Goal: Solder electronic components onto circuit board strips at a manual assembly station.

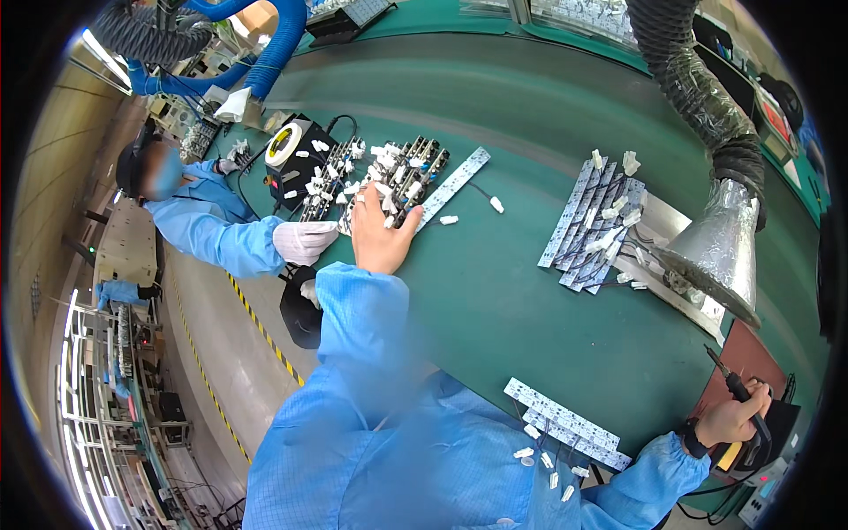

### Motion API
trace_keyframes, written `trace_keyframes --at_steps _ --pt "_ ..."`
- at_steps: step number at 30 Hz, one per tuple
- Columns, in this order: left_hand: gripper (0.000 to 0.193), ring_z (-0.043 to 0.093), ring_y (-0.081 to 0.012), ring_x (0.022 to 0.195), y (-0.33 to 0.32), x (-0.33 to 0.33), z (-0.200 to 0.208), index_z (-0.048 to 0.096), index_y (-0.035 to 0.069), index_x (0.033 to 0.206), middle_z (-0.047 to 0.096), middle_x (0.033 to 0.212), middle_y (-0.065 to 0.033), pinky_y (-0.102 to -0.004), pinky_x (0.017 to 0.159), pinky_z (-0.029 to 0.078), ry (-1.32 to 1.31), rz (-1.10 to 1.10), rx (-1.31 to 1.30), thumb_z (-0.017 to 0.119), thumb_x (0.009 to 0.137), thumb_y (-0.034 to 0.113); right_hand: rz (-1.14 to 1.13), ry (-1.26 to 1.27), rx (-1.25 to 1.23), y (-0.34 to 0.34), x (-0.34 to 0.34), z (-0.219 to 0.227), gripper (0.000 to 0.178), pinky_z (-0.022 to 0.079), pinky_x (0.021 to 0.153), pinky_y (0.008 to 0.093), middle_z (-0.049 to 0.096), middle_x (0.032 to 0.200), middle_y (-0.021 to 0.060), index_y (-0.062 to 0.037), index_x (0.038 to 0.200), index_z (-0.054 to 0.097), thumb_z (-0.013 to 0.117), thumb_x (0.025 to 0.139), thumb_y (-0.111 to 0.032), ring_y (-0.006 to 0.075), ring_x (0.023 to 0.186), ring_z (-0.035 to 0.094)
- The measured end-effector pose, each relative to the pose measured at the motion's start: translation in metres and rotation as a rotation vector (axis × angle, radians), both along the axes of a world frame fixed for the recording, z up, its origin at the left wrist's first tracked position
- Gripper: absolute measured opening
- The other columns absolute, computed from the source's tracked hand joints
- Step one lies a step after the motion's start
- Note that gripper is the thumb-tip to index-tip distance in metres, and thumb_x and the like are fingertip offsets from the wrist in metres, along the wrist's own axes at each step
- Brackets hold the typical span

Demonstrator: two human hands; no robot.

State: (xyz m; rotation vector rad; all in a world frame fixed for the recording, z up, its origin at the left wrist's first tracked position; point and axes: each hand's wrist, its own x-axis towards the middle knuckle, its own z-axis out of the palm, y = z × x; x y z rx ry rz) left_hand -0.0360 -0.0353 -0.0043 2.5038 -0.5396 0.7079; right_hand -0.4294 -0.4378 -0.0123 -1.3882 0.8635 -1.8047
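My left hand [382, 238] reaches to the far left of the bench, fingers spread, its fingertips on a bundle of narrow strips with white connectors [411, 172]. Whatever lies under the fingertips is hidden. At the right edge, my right hand [735, 417] is closed around a soldering iron [735, 383], its tip pointing up and to the left. Two white LED circuit board strips [565, 415] lie at the bench's near edge, their wires and white connectors hanging over my blue smock.
A co-worker's gloved hand [305, 241] is just left of my left hand. One single strip [455, 185] lies beside the bundle. Stacked wired strips [579, 221] rest at right, near a metal fume hood [720, 252]. A black device with a white reel [284, 146] stands far left.
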Motion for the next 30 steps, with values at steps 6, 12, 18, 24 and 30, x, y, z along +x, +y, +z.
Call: trace_keyframes --at_steps 6,12,18,24,30 --pt "0.085 0.053 -0.0409 0.107 0.006 -0.007 0.003 0.039 0.001 0.136 0.058 0.115 -0.0231 -0.047 0.096 0.037 0.051 -0.049 0.106 0.08 0.073 0.042 -0.008 -0.005 0.014 0.002 0.002 0.002 0.019 0.048 0.079 0.0312 0.049 0.075 0.005 0.006 0.08 0.056 0.052 0.095 -0.004 0.0143 0.073 0.048" --pt "0.077 0.048 -0.0412 0.114 0.009 0.008 0.002 0.041 0.001 0.133 0.056 0.114 -0.0264 -0.0482 0.1 0.033 -0.151 0.055 0.143 0.076 0.078 0.041 0.0 -0.015 0.007 0.004 0.005 0.004 0.02 0.047 0.079 0.0308 0.048 0.075 0.0047 0.0058 0.079 0.056 0.052 0.095 -0.004 0.0146 0.073 0.047" --pt "0.071 0.054 -0.0421 0.105 0.012 0.027 0.009 0.048 0.001 0.127 0.06 0.111 -0.0243 -0.0481 0.09 0.043 0.173 -0.122 -0.045 0.079 0.073 0.036 -0.001 -0.02 0.029 0.005 0.005 0.005 0.022 0.047 0.078 0.0304 0.047 0.074 0.0042 0.0046 0.077 0.054 0.052 0.096 -0.005 0.0148 0.072 0.046" --pt "0.045 0.063 -0.0342 0.086 -0.008 0.021 0.004 0.06 0.004 0.103 0.064 0.094 -0.0165 -0.0411 0.075 0.048 0.061 -0.017 -0.061 0.082 0.073 0.029 -0.005 -0.012 0.029 0.007 0.008 0.007 0.023 0.047 0.077 0.0301 0.047 0.074 0.0045 0.0056 0.077 0.055 0.051 0.096 -0.006 0.0151 0.073 0.047" --pt "0.062 0.045 -0.04 0.117 -0.007 0.031 0.01 0.059 0.008 0.115 0.048 0.125 -0.0229 -0.0512 0.099 0.033 0.005 0.136 -0.019 0.08 0.072 0.047 0.004 0.022 0.014 0.0 -0.002 -0.004 0.023 0.047 0.075 0.028 0.055 0.08 0.0063 0.0061 0.082 0.059 0.054 0.097 -0.01 0.0154 0.077 0.054"
